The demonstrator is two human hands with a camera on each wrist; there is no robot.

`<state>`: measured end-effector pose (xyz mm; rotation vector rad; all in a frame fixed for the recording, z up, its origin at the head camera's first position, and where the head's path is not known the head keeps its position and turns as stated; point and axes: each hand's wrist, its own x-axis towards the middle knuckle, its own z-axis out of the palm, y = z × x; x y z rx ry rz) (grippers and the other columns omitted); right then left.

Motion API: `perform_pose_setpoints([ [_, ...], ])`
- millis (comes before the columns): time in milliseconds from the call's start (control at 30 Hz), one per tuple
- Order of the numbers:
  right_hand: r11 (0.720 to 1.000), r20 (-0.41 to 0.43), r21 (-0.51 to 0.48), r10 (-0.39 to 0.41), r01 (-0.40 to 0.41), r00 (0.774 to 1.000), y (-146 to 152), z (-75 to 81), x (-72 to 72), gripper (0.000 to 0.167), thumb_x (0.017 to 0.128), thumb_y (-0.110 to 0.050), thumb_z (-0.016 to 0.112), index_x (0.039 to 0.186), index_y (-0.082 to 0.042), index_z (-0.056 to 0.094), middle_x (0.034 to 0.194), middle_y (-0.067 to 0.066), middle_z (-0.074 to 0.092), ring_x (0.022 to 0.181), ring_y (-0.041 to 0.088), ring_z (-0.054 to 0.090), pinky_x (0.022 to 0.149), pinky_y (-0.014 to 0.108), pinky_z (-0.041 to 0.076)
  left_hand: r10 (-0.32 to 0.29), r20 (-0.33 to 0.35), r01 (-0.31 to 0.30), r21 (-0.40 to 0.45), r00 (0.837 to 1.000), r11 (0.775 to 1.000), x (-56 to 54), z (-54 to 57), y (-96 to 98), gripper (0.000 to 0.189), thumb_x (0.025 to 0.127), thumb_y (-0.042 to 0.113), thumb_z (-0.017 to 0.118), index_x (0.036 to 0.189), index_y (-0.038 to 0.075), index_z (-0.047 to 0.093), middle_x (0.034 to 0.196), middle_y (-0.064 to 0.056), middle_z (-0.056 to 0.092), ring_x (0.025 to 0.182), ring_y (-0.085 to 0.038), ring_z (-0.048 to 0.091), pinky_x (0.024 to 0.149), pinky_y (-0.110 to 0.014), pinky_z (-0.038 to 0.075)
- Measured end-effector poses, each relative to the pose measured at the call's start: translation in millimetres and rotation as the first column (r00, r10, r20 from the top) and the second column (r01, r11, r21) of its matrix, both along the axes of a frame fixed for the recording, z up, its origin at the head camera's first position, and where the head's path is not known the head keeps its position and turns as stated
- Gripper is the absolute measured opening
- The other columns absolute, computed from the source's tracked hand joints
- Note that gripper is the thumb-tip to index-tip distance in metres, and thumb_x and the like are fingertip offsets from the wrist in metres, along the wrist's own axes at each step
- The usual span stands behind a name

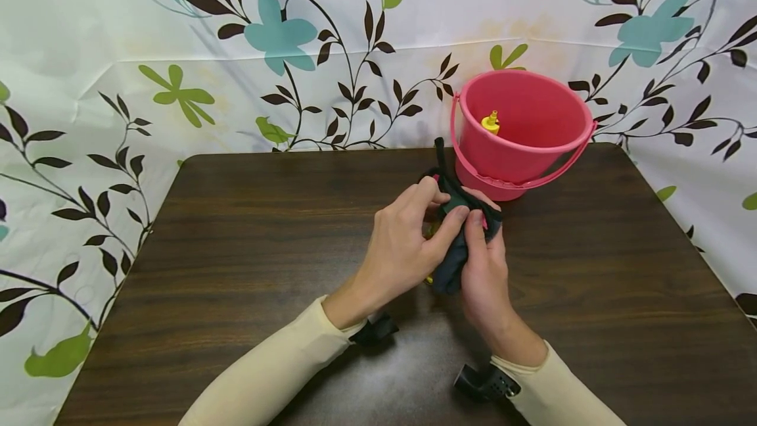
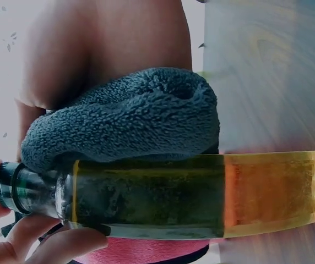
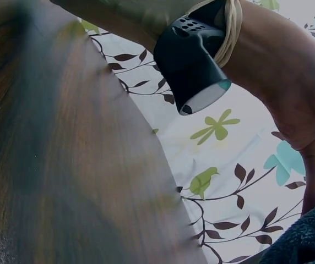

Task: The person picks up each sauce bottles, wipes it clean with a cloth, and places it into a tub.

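In the head view my left hand (image 1: pixel 402 235) and right hand (image 1: pixel 487 275) meet above the table, just in front of the pink bucket. My left fingers grip the neck and dark cap of a glass bottle (image 2: pixel 267 195) with a dark label and yellowish liquid. It lies sideways across the left wrist view; in the head view the hands and cloth mostly hide it. My right hand holds a dark blue-green fluffy cloth (image 2: pixel 124 124) against the bottle's side. Some pink material (image 2: pixel 146 250) with a dark edge shows beyond the bottle.
The pink bucket (image 1: pixel 526 163) stands at the table's back right, handle hanging in front. Inside it, a yellow nozzle top (image 1: pixel 491 122) shows. The dark wooden table (image 1: pixel 248 235) backs onto a leaf-patterned curtain (image 1: pixel 225 104). Black wrist cameras (image 3: pixel 196 71) hang from both wrists.
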<state>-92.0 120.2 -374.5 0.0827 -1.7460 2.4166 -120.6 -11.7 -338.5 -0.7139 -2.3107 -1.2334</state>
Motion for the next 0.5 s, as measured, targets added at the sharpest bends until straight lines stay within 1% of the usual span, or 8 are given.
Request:
perform_pose_setpoints([
  [100,1.000,0.042,0.011,-0.012,0.012,0.999,2.0,-3.0,-0.3,0.034,0.115,-0.037,0.037,0.146,-0.025,0.044,0.125,-0.002,0.057,0.104,0.013,0.059,0.088,0.023,0.055,0.007,-0.006,-0.007,-0.004,1.000,1.000,0.2,0.1,0.8,0.022,0.101,0.031,0.069,0.101,0.012,0.058,0.108,-0.005,0.075,0.090,-0.013,0.077,0.079,-0.032,0.063],
  [200,1.000,0.113,0.007,-0.004,0.003,0.994,4.1,-8.8,-1.9,0.035,0.114,-0.043,0.037,0.145,-0.027,0.044,0.124,-0.004,0.057,0.107,0.012,0.059,0.091,0.023,0.055,0.013,-0.014,-0.013,-0.006,1.000,1.000,0.6,0.5,1.0,0.022,0.101,0.031,0.068,0.100,0.012,0.058,0.108,-0.005,0.075,0.088,-0.013,0.075,0.076,-0.033,0.061],
  [267,1.000,0.155,-0.008,0.016,-0.015,0.988,5.6,-14.3,-3.8,0.037,0.114,-0.047,0.036,0.144,-0.027,0.043,0.124,-0.005,0.057,0.109,0.012,0.058,0.092,0.023,0.054,0.015,-0.017,-0.015,-0.007,1.000,1.000,0.5,0.2,0.9,0.021,0.101,0.031,0.068,0.100,0.012,0.058,0.108,-0.004,0.075,0.089,-0.013,0.076,0.075,-0.033,0.061],
  [433,0.999,0.261,-0.034,0.050,-0.043,0.964,9.2,-28.5,-6.6,0.042,0.112,-0.055,0.034,0.142,-0.027,0.042,0.119,-0.009,0.059,0.109,0.010,0.058,0.094,0.024,0.053,0.007,-0.008,-0.007,0.001,1.000,1.000,0.3,-0.7,0.2,0.021,0.101,0.031,0.068,0.101,0.012,0.059,0.109,-0.005,0.076,0.089,-0.015,0.078,0.077,-0.034,0.062],
  [500,0.999,0.309,-0.025,0.042,-0.036,0.950,10.6,-33.6,-7.1,0.042,0.111,-0.056,0.036,0.142,-0.028,0.042,0.117,-0.011,0.060,0.109,0.009,0.058,0.095,0.023,0.052,-0.002,0.002,0.002,0.004,1.000,1.000,0.2,-1.1,-0.1,0.022,0.101,0.031,0.068,0.101,0.012,0.059,0.110,-0.005,0.076,0.089,-0.016,0.078,0.078,-0.034,0.063],
])
